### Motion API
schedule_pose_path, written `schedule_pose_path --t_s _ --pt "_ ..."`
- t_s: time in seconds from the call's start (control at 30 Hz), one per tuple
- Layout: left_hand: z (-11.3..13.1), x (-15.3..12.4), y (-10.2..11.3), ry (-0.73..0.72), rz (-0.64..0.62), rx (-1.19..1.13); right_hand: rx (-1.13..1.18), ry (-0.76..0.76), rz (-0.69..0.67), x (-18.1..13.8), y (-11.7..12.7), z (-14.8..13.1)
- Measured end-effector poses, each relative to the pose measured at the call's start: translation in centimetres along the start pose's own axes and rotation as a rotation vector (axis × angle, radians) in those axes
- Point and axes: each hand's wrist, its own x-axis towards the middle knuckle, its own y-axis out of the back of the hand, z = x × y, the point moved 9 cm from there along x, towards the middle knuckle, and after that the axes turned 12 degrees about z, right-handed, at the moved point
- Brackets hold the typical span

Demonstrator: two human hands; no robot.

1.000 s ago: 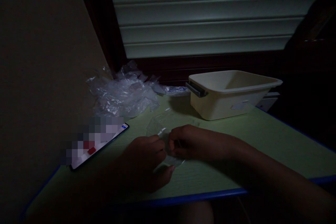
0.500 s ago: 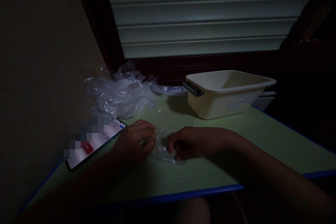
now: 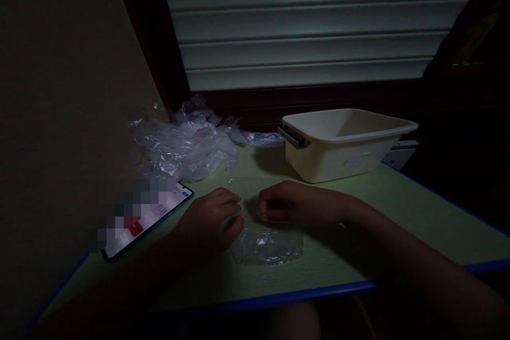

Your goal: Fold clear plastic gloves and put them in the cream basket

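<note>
A small clear plastic bag lies flat on the green table near its front edge. My left hand rests at the bag's upper left corner, fingers curled and pinching its edge. My right hand sits at the bag's top edge with fingers curled under, gripping the plastic. The light is dim, so the exact finger contact is hard to see.
A heap of crumpled clear plastic bags lies at the back left against the wall. A cream plastic tub stands at the back right. A lit phone lies left of my hands. The table has a blue front edge.
The bag was bunched between my hands; now it is spread flat toward the front edge. Both hands have moved slightly back from it, still at its top edge.
</note>
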Motion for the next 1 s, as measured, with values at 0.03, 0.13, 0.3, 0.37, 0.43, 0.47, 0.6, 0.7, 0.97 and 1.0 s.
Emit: schedule_pose_path --t_s 0.03,0.13,0.3,0.37,0.43,0.47,0.6,0.7,0.97,1.0 --pt "-0.1 -0.1 -0.1 0.004 -0.007 0.02 -0.027 0.012 -0.007 0.0 -0.2 0.0" --pt "-0.3 -0.2 -0.6 0.014 -0.051 0.089 -0.1 0.025 -0.041 0.1 -0.8 0.4" --pt "0.6 -0.3 -0.8 -0.048 -0.116 0.175 -0.041 0.042 -0.081 -0.1 -1.2 0.6" --pt "1.1 -0.3 -0.8 -0.09 -0.124 0.208 -0.012 0.047 -0.103 -0.2 -1.3 0.5" --pt "1.7 -0.4 -0.7 -0.135 -0.117 0.235 -0.001 0.041 -0.125 -0.3 -1.6 0.4" --pt "1.9 -0.4 -0.7 -0.156 -0.117 0.24 0.006 0.036 -0.133 -0.3 -1.6 0.4" --pt "1.6 -0.2 -0.2 -0.13 -0.069 0.227 0.032 0.022 -0.019 0.3 -0.5 0.5" --pt "-0.5 0.3 0.7 0.021 0.021 0.238 -0.126 -0.037 0.308 0.9 2.8 2.0" --pt "-4.5 -0.5 -0.5 0.292 -0.128 0.221 -0.537 -0.239 0.46 0.7 4.5 6.1" --pt "-4.4 -0.6 -0.6 0.286 -0.136 0.229 -0.542 -0.237 0.45 0.8 4.3 6.3"
